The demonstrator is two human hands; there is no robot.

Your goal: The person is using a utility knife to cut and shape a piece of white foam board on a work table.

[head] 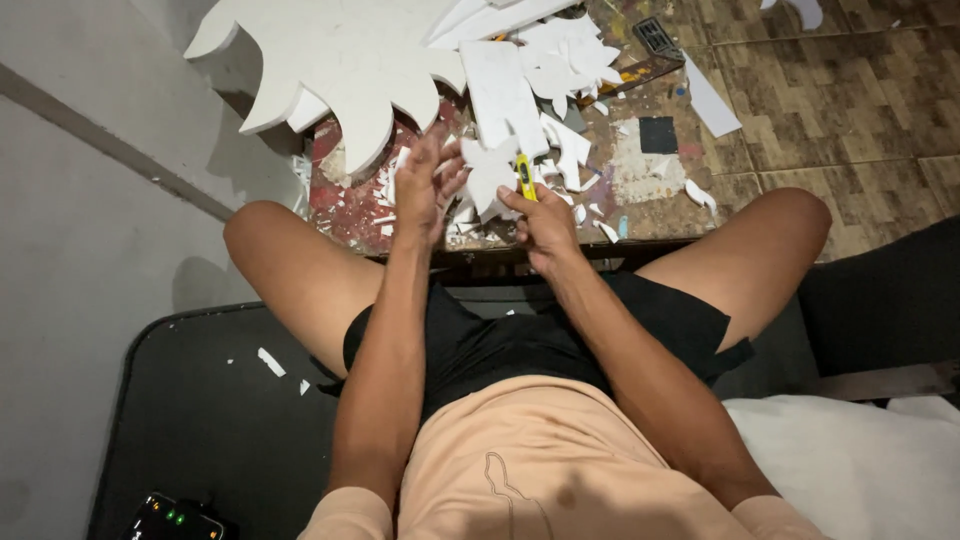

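Note:
My left hand (pixel 425 185) holds a small white foam cut-out (pixel 490 172) by its left side, fingers spread over it. My right hand (pixel 545 228) grips a yellow utility knife (pixel 525 180), whose tip touches the cut-out's right edge. Both hands hover over the near edge of a low paint-stained work board (pixel 640 175). A large white foam shape with scalloped edges (pixel 330 50) lies at the board's far left. A rectangular foam strip (pixel 500 95) rests just beyond the cut-out.
White foam scraps (pixel 580 150) litter the board. A black square (pixel 657 134) and a dark tool (pixel 655 38) lie on it. Brown tiled floor (pixel 840 100) is to the right, grey wall (pixel 90 180) left. I sit on a black case (pixel 210 410); a white cushion (pixel 860 460) lies right.

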